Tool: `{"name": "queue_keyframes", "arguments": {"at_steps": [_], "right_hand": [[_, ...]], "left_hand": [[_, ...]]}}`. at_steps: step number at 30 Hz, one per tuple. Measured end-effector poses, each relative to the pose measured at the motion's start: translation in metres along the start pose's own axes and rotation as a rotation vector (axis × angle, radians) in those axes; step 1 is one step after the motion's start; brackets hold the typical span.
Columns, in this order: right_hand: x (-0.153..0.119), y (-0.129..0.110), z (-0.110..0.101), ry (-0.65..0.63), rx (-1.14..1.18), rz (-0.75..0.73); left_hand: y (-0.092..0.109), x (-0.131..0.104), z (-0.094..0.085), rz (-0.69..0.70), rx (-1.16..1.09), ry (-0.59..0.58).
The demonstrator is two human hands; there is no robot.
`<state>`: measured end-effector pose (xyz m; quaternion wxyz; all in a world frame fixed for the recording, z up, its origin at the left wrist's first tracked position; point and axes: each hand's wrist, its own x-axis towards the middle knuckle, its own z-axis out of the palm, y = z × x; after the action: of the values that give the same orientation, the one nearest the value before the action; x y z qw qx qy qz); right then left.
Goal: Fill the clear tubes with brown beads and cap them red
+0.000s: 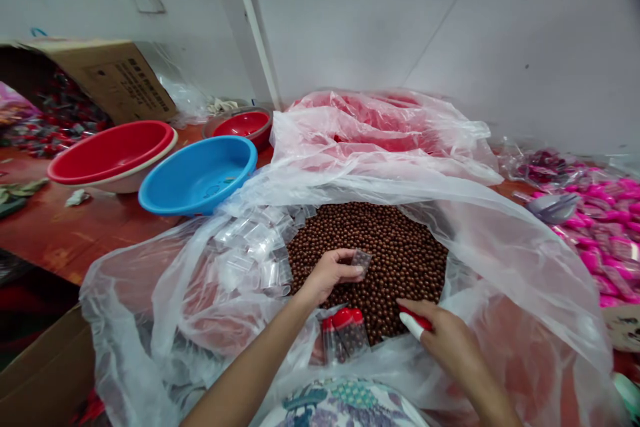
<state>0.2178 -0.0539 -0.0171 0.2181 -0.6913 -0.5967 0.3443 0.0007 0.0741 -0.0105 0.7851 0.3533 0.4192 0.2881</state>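
Brown round balls (350, 227) lie heaped in a large plastic-lined hollow. Over them, my left hand (327, 273) pinches a small clear plastic container (361, 263) between thumb and fingers. To the right, at the edge of the heap, my right hand (440, 330) is closed on a red cap (416, 318); one finger wears a white cover (411, 325). Several clear containers with red caps (345, 320) rest at the near edge of the heap, with brown balls inside. Loose clear containers (250, 247) are piled on the plastic sheet to the left.
A blue basin (197, 173) and a red basin (113, 153) stand on the red table (30, 233) at left. Behind them is a cardboard box (110, 77). Pink packages (610, 233) and a grey scoop (554, 208) lie at right. Translucent plastic sheeting (510, 240) surrounds the heap.
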Motion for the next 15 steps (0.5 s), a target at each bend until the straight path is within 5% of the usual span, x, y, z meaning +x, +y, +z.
{"name": "queue_keyframes", "arguments": {"at_steps": [4, 15], "right_hand": [[0.003, -0.009, -0.001, 0.156, 0.351, -0.002], [0.017, -0.026, 0.018, 0.115, 0.693, -0.044]], "left_hand": [[0.009, -0.019, 0.001, -0.015, -0.002, 0.010], [0.014, -0.057, 0.004, -0.036, -0.071, -0.007]]}}
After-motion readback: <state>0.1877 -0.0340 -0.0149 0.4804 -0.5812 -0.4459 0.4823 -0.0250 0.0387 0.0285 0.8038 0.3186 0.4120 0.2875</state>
